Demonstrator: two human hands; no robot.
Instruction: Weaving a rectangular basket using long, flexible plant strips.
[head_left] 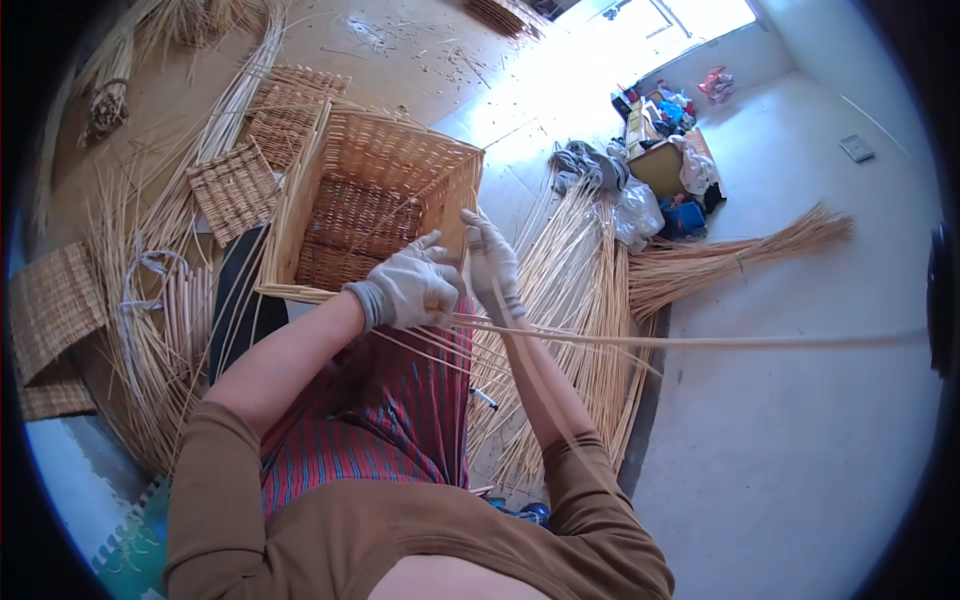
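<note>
My left hand [412, 288], in a pale work glove, is curled shut on the near corner of the rectangular wicker basket [360, 205], fingers wrapped over the rim where loose willow rods [700, 341] run across. My right hand [490, 262], gloved the same, sits just beside it at the same corner, fingers closed narrow against the basket's upright edge — whether it pinches a single rod or only presses on the weave I cannot tell. The basket rests tilted on my lap, its open mouth turned up and away from me, its near rim over my striped apron [400, 420]. One long rod stretches from my hands far out to the right over the bare floor [800, 450]. A thick bundle of straight rods [575, 300] lies on the floor just right of my right forearm, and flat woven panels [232, 188] lie to the left of the basket, with another bundle [745, 255] fanned out farther right
</note>
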